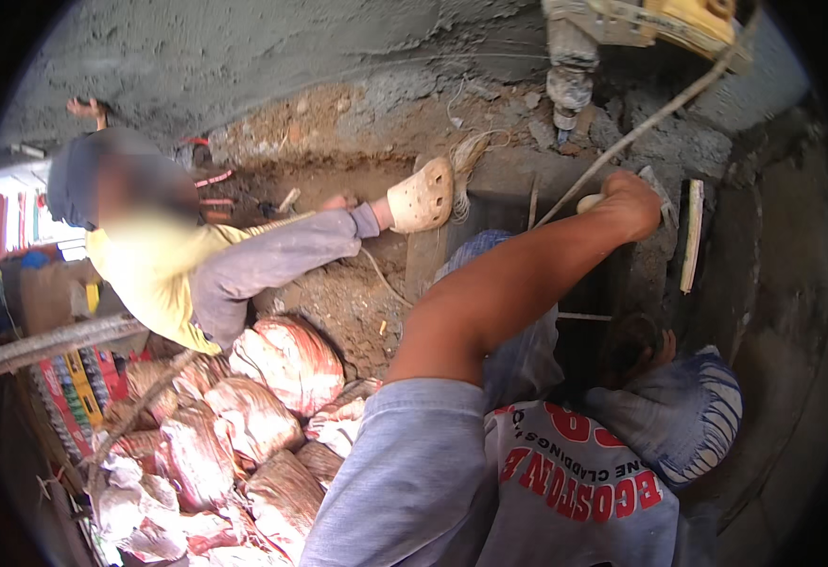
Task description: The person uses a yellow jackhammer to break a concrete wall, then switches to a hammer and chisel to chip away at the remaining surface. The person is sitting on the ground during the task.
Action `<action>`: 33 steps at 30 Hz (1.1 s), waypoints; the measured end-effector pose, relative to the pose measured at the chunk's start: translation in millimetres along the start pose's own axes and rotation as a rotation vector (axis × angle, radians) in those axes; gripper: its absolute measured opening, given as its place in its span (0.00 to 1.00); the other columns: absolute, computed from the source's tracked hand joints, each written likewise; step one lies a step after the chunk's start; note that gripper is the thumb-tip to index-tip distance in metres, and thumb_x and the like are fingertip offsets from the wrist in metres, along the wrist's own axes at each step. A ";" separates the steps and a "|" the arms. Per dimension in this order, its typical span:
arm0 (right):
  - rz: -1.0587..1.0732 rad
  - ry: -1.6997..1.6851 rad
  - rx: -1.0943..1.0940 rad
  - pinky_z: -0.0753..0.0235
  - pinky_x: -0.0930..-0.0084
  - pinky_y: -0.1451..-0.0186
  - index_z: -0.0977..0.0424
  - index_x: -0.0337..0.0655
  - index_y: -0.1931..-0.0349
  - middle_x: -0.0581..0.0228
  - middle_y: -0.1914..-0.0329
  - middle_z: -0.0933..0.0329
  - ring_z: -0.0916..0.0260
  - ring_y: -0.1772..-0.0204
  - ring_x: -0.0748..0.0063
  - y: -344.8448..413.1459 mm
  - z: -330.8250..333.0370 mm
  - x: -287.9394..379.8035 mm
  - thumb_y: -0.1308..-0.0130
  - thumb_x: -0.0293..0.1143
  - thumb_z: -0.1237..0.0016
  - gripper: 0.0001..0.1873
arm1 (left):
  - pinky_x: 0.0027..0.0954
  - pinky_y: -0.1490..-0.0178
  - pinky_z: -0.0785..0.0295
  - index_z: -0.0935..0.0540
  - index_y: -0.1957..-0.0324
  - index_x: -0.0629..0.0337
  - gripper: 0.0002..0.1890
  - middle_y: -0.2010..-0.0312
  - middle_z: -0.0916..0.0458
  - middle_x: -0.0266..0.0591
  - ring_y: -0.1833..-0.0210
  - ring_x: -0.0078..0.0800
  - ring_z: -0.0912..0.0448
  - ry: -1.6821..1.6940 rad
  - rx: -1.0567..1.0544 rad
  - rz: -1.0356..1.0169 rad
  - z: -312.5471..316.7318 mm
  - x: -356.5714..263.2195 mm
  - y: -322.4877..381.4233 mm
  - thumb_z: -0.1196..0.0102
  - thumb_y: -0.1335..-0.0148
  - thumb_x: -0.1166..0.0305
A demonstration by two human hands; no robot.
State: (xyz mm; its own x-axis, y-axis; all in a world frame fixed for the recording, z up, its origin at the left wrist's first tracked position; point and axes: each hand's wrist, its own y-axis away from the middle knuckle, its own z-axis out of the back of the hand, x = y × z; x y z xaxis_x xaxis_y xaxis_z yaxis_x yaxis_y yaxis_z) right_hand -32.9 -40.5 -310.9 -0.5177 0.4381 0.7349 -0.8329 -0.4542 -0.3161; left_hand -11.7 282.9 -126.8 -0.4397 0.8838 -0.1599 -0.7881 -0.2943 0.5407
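Observation:
My left hand reaches up and right, closed around the pale rounded handle of a trowel, whose grey-caked blade shows beyond my fingers. Only some fingers of my right hand show beside my right knee, in deep shade; what it touches cannot be told. A pale stick lies to the right of the trowel. A thin pole or cable slants past my left hand. Above it, a yellow power breaker has its dirty metal nose and bit pointing down at broken rubble.
Left of me a co-worker in a yellow shirt sits, one hand on the grey plastered wall, a beige clog stretched toward me. Full sacks pile up at lower left. Loose string lies by the clog; a dark recess is below my arm.

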 end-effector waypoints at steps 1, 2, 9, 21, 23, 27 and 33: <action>0.021 0.017 0.008 0.41 0.50 0.33 0.33 0.34 0.45 0.47 0.39 0.38 0.40 0.36 0.44 0.9 2.5 0.4 0.31 0.45 0.58 0.24 | 0.41 0.52 0.26 0.16 0.53 0.52 0.18 0.52 0.17 0.42 0.48 0.39 0.20 0.006 0.015 -0.002 -5.1 2.0 -3.2 0.40 0.49 0.68; 0.029 0.026 0.011 0.41 0.50 0.34 0.33 0.34 0.45 0.47 0.39 0.37 0.39 0.37 0.44 -0.5 4.1 0.3 0.31 0.45 0.58 0.24 | 0.41 0.52 0.26 0.16 0.52 0.52 0.19 0.53 0.17 0.42 0.49 0.39 0.20 -0.001 0.035 -0.011 -3.5 6.4 -3.7 0.39 0.50 0.67; 0.178 0.132 0.051 0.39 0.50 0.35 0.32 0.34 0.46 0.47 0.40 0.35 0.37 0.38 0.43 -6.8 1.8 12.1 0.32 0.41 0.56 0.21 | 0.42 0.52 0.25 0.16 0.52 0.47 0.18 0.51 0.17 0.37 0.48 0.37 0.20 -0.067 0.145 -0.119 -14.9 32.8 -6.3 0.39 0.48 0.63; 0.781 0.313 0.536 0.37 0.55 0.37 0.33 0.32 0.46 0.42 0.44 0.33 0.36 0.40 0.40 -94.1 23.0 87.6 0.31 0.35 0.60 0.19 | 0.43 0.61 0.26 0.16 0.50 0.46 0.18 0.52 0.18 0.32 0.52 0.34 0.20 0.066 -0.046 -0.143 12.6 14.1 25.8 0.40 0.46 0.63; 0.813 0.357 0.611 0.36 0.56 0.37 0.33 0.32 0.46 0.41 0.44 0.33 0.36 0.40 0.39 -112.5 34.6 94.7 0.31 0.34 0.61 0.19 | 0.42 0.60 0.26 0.16 0.50 0.45 0.18 0.52 0.18 0.32 0.50 0.34 0.21 0.053 -0.088 -0.172 23.7 15.2 39.2 0.41 0.45 0.63; 0.477 0.368 0.807 0.32 0.56 0.41 0.32 0.30 0.49 0.38 0.48 0.32 0.34 0.43 0.37 -158.8 30.0 162.1 0.37 0.25 0.55 0.16 | 0.40 0.55 0.26 0.17 0.48 0.44 0.18 0.49 0.19 0.31 0.47 0.34 0.22 0.128 -0.087 -0.129 12.9 33.0 44.3 0.44 0.43 0.62; 0.574 0.719 0.947 0.32 0.56 0.41 0.33 0.33 0.44 0.40 0.41 0.32 0.34 0.42 0.38 -266.1 93.4 107.2 0.39 0.26 0.50 0.22 | 0.40 0.52 0.26 0.17 0.49 0.46 0.18 0.49 0.18 0.32 0.46 0.33 0.22 0.092 -0.163 -0.190 17.6 9.6 36.1 0.45 0.42 0.61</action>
State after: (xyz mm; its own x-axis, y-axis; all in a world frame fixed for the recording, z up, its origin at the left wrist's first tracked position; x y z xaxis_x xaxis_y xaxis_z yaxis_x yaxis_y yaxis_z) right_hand 151.5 54.9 -92.0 -0.9813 0.1809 0.0650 -0.1560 -0.9470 0.2809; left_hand -36.8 287.1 -94.2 -0.3091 0.8939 -0.3245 -0.9159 -0.1880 0.3546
